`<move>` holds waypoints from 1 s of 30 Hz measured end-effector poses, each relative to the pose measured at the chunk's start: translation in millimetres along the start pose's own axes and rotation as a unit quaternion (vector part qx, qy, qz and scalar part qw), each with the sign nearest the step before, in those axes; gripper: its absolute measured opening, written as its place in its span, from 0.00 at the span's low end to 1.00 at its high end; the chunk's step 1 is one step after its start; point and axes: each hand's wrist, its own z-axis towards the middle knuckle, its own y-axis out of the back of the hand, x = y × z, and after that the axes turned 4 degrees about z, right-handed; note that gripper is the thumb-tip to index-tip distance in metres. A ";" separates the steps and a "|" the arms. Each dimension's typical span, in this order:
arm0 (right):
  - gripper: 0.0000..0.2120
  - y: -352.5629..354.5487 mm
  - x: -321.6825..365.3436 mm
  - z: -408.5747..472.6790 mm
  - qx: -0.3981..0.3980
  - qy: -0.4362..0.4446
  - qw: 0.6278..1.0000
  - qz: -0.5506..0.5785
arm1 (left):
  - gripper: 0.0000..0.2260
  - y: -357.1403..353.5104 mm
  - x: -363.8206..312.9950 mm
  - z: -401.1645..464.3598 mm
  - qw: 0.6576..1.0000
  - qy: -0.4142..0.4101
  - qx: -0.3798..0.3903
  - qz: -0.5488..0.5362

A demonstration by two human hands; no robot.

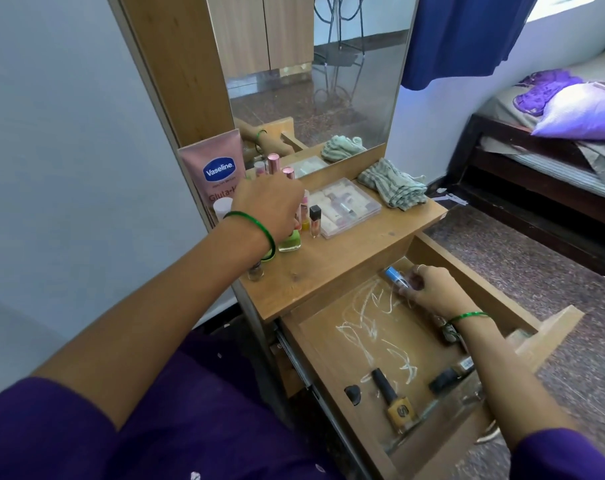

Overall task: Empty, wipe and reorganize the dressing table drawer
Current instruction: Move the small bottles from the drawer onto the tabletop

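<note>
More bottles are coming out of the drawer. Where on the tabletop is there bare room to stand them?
The front strip of the tabletop, between the green bottle and the right edge, below the clear plastic box, is bare. The back left is crowded around the left hand: Vaseline tube and small bottles. The folded cloth fills the back right.

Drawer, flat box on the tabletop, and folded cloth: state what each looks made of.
Drawer: wood or wood-look laminate, matt, visible grain, pale scribbles on its floor.
Flat box: clear hard plastic, glossy; contents show through.
Folded cloth: soft woven fabric, likely cotton, striped, creased.
</note>
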 end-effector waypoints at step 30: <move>0.07 6.8 10.2 -7.2 0.006 0.035 0.992 0.124 | 0.12 1.9 -12.3 -29.1 0.990 -0.032 -0.052 -0.129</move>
